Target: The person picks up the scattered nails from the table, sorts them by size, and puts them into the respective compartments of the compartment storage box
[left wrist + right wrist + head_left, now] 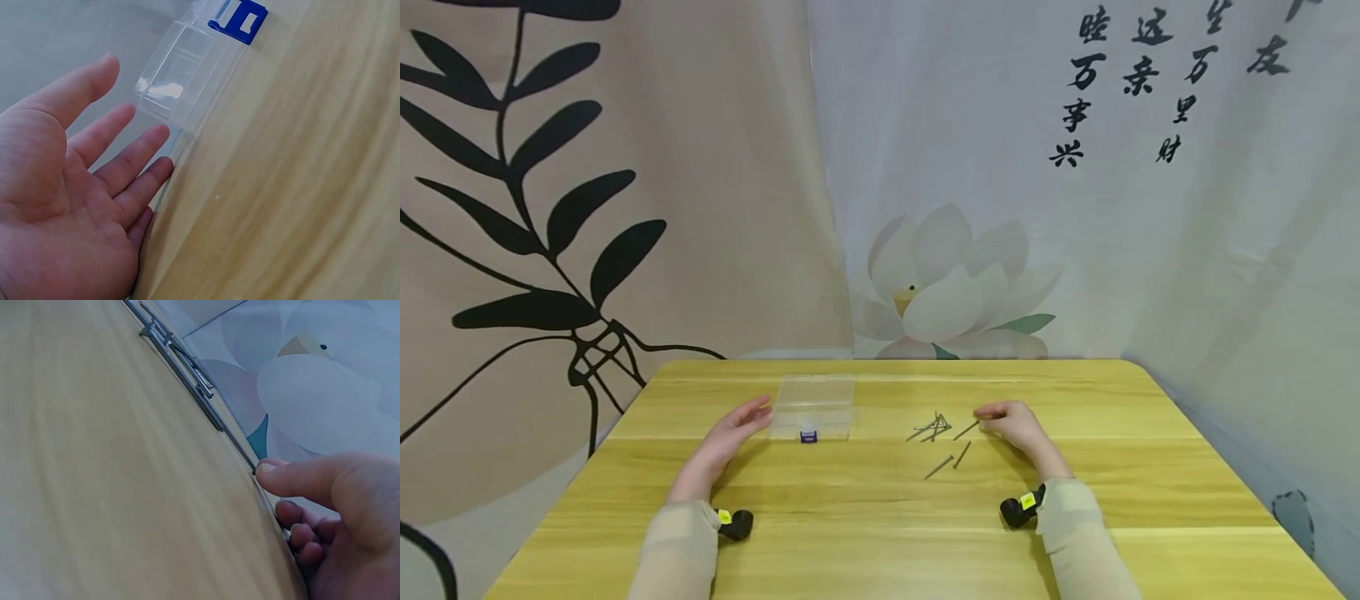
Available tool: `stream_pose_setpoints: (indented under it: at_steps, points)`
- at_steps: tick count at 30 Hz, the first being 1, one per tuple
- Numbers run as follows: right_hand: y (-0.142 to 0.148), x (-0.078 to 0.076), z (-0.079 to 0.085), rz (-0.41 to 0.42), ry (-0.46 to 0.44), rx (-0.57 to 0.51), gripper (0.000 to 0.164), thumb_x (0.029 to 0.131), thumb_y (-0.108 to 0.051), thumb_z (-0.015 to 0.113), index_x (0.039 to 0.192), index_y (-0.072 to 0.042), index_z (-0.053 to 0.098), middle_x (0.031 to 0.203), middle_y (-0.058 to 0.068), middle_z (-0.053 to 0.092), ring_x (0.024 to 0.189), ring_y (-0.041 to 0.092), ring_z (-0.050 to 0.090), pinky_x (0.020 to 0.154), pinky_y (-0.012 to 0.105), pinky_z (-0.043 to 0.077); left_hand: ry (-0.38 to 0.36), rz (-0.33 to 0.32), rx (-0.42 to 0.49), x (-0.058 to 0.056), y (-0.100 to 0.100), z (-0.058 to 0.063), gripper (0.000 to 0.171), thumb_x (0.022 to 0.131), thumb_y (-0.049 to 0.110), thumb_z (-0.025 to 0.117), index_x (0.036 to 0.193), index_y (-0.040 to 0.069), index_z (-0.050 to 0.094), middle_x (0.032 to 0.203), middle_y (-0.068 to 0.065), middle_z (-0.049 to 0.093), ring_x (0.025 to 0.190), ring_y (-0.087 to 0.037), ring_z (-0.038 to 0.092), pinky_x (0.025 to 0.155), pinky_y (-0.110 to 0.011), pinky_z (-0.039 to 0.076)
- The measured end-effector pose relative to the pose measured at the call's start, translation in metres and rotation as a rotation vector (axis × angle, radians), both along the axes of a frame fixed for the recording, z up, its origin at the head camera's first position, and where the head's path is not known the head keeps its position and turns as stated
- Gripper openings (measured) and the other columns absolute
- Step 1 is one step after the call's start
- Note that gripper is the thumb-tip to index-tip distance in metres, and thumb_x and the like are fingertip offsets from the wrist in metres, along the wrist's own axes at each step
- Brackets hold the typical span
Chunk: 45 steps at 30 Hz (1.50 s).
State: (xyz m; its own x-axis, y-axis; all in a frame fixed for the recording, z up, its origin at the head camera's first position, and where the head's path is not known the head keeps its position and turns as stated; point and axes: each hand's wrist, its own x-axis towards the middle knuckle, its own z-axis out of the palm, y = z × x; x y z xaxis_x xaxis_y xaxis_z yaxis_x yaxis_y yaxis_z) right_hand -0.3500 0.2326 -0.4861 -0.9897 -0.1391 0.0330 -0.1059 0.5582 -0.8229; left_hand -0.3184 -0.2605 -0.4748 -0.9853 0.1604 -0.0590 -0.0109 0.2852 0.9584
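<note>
A clear plastic box (812,408) with a blue latch (245,22) stands on the table, left of centre. My left hand (747,422) is beside its left side, palm toward it, fingers loosely extended and holding nothing. Right of centre, my right hand (1015,423) pinches the near end of a long metal nail (967,430) between thumb and fingers; the index finger is mostly hidden in the right wrist view. The nail slants low at the tabletop. Just left of it lies a small pile of nails (934,427). Two loose nails (939,467) lie nearer the front.
The wooden table (865,533) has rounded far corners. Behind it hangs a printed cloth (737,208) with leaves, a lotus and writing. A small black camera (1019,510) sits on the right wrist, another camera (739,525) on the left.
</note>
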Motion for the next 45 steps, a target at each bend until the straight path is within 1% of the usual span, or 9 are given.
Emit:
stream_pose_setpoints:
  at_steps: [4, 8, 14, 19, 22, 28, 35, 40, 45]
  points:
    - [-0.0011, 0.0010, -0.0007, -0.006, 0.012, 0.034, 0.024, 0.088, -0.005, 0.069, 0.111, 0.001, 0.072, 0.114, 0.018, 0.067, 0.109, 0.036, 0.060, 0.094, 0.048, 0.046, -0.004, -0.001, -0.011, 0.0003, -0.0004, -0.0037, 0.060, 0.101, 0.024, 0.053, 0.152, 0.006, 0.028, 0.152, -0.022, 0.032, 0.139, -0.040, 0.027, 0.112, -0.058, 0.015]
    - [-0.0021, 0.0014, 0.0005, -0.019, 0.003, 0.036, 0.023, 0.088, -0.006, 0.070, 0.109, 0.000, 0.073, 0.112, 0.017, 0.068, 0.109, 0.036, 0.059, 0.094, 0.049, 0.045, 0.001, -0.002, -0.011, 0.0009, -0.0004, -0.0055, 0.059, 0.101, 0.024, 0.055, 0.152, 0.006, 0.030, 0.152, -0.022, 0.031, 0.139, -0.039, 0.027, 0.112, -0.057, 0.015]
    - [-0.0035, -0.0011, 0.0014, -0.032, 0.002, 0.038, 0.019, 0.087, -0.006, 0.070, 0.105, -0.001, 0.075, 0.110, 0.016, 0.069, 0.111, 0.038, 0.058, 0.096, 0.051, 0.043, 0.011, -0.008, -0.033, 0.0015, 0.0006, -0.0013, 0.059, 0.100, 0.024, 0.056, 0.150, 0.004, 0.033, 0.152, -0.022, 0.031, 0.140, -0.038, 0.026, 0.113, -0.056, 0.015]
    - [-0.0023, -0.0038, 0.0006, -0.054, 0.005, 0.029, 0.016, 0.087, -0.006, 0.070, 0.101, -0.003, 0.076, 0.110, 0.015, 0.069, 0.111, 0.038, 0.058, 0.097, 0.051, 0.043, 0.023, -0.019, -0.068, -0.0012, 0.0023, 0.0015, 0.058, 0.100, 0.024, 0.057, 0.149, 0.002, 0.034, 0.151, -0.022, 0.033, 0.139, -0.039, 0.028, 0.112, -0.056, 0.017]
    - [-0.0021, -0.0041, 0.0007, -0.060, 0.008, 0.037, 0.014, 0.087, -0.007, 0.071, 0.099, -0.004, 0.077, 0.107, 0.014, 0.070, 0.110, 0.037, 0.059, 0.097, 0.051, 0.043, 0.018, -0.015, -0.077, -0.0030, 0.0028, 0.0011, 0.057, 0.101, 0.025, 0.055, 0.149, 0.001, 0.035, 0.151, -0.022, 0.033, 0.140, -0.038, 0.026, 0.112, -0.055, 0.017]
    - [-0.0029, -0.0039, 0.0000, -0.056, 0.022, 0.052, 0.012, 0.086, -0.007, 0.072, 0.096, -0.004, 0.078, 0.102, 0.012, 0.072, 0.108, 0.037, 0.060, 0.096, 0.051, 0.043, -0.005, 0.019, -0.064, -0.0015, 0.0028, -0.0013, 0.056, 0.102, 0.031, 0.052, 0.148, 0.003, 0.037, 0.153, -0.019, 0.031, 0.142, -0.038, 0.020, 0.113, -0.057, 0.013]
    - [-0.0027, -0.0036, 0.0004, -0.050, 0.037, 0.069, 0.009, 0.086, -0.007, 0.072, 0.093, -0.005, 0.078, 0.099, 0.011, 0.072, 0.105, 0.034, 0.061, 0.094, 0.049, 0.044, 0.001, 0.019, -0.060, 0.0017, 0.0037, -0.0004, 0.056, 0.102, 0.029, 0.052, 0.148, 0.002, 0.037, 0.153, -0.021, 0.031, 0.141, -0.039, 0.023, 0.112, -0.057, 0.015]
    - [-0.0011, -0.0037, -0.0014, -0.035, 0.046, 0.083, 0.007, 0.085, -0.005, 0.072, 0.091, -0.005, 0.077, 0.095, 0.009, 0.072, 0.098, 0.030, 0.062, 0.090, 0.048, 0.046, 0.008, 0.030, -0.062, 0.0003, 0.0039, -0.0021, 0.055, 0.101, 0.028, 0.053, 0.148, 0.002, 0.038, 0.151, -0.022, 0.035, 0.140, -0.039, 0.026, 0.112, -0.056, 0.017]
    - [0.0011, -0.0034, -0.0016, -0.001, 0.052, 0.092, 0.007, 0.086, -0.004, 0.070, 0.091, -0.004, 0.075, 0.092, 0.006, 0.069, 0.091, 0.024, 0.061, 0.086, 0.046, 0.047, 0.016, 0.036, -0.077, 0.0001, 0.0048, -0.0038, 0.055, 0.101, 0.026, 0.054, 0.147, 0.001, 0.039, 0.149, -0.023, 0.036, 0.139, -0.039, 0.028, 0.112, -0.055, 0.019]
